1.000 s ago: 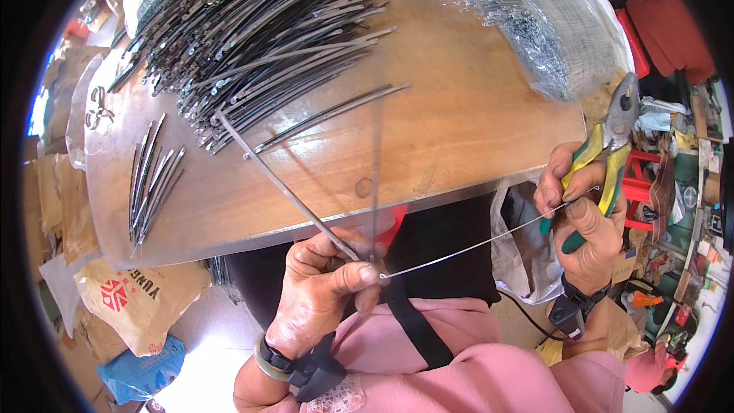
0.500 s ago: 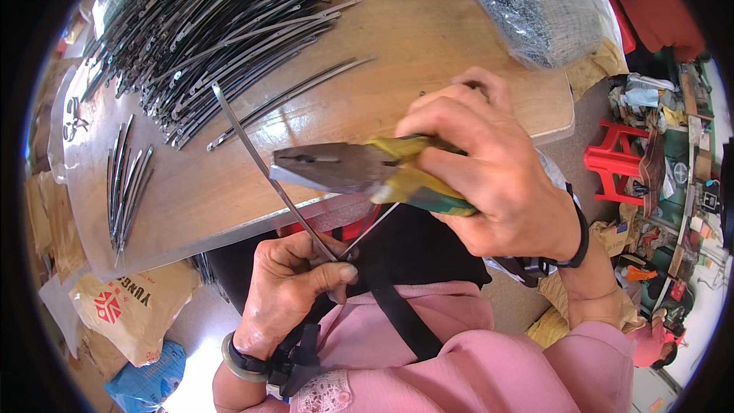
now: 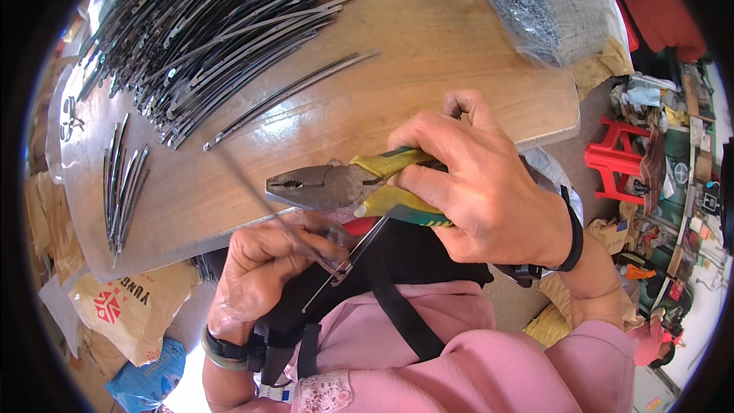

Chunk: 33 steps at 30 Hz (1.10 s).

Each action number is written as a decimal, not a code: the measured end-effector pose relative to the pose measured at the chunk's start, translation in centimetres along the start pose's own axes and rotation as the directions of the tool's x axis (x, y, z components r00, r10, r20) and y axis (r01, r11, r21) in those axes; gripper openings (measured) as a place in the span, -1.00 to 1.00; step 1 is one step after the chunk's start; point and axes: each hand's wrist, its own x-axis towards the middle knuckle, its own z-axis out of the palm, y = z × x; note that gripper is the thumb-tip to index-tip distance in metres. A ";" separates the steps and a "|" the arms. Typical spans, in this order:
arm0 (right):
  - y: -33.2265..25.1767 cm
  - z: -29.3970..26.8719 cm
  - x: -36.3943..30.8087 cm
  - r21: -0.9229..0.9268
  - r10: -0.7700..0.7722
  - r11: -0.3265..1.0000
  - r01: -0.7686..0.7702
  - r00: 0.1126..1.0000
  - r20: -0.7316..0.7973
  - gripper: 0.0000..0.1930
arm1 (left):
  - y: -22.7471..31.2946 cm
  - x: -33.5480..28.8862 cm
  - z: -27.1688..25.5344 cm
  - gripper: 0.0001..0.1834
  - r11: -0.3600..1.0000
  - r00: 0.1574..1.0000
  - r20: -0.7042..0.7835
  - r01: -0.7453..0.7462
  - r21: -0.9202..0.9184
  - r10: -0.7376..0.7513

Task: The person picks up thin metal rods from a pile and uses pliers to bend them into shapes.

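My left hand (image 3: 256, 264) is closed, with thumb and fingers pinching the lower end of a narrow, dark metal strip (image 3: 264, 203), which slants up to the left and is blurred. At that end a thin metal wire (image 3: 367, 246) crosses the strip, running from below the pliers down to the lower left. How strip and wire are joined I cannot make out. My right hand (image 3: 493, 191) is wrapped round the yellow and green handles of a pair of combination pliers (image 3: 317, 186). The jaws point left above my left hand, with nothing seen between them.
A large pile of dark metal strips (image 3: 206, 38) covers the table's (image 3: 428, 53) far left; a smaller bunch (image 3: 126, 191) lies nearer. Two strips (image 3: 290, 99) lie before the pile. A clear bag of thin wires (image 3: 543, 15) sits far right. A red stool (image 3: 615, 157) stands beyond the table.
My left hand has shifted slightly left and up and turned, so the wire's tail now shows below it. The pliers have moved a little down and left, still in my right hand.
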 end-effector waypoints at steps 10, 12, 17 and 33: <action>-1.4 1.1 -0.5 0.054 0.011 0.999 -0.009 0.999 -0.032 -0.64 | 1.0 1.5 4.2 -0.79 0.893 0.921 -0.077 0.345 -0.290 -0.381; -1.4 0.4 -0.4 -0.035 -0.006 0.999 0.002 0.993 -0.120 -0.65 | 0.1 1.2 4.9 -0.83 0.720 0.900 -0.071 0.293 -0.629 -0.429; -1.5 -0.3 -3.9 0.041 0.218 0.976 -0.216 0.974 -0.066 -0.76 | -0.8 0.5 5.6 -0.87 0.800 0.945 -0.225 0.059 -0.597 -0.238; -3.0 1.5 -3.8 0.145 0.086 0.981 -0.125 0.966 0.245 -0.65 | -1.3 -0.4 5.5 -0.93 0.998 0.871 -0.490 -0.054 -0.018 0.038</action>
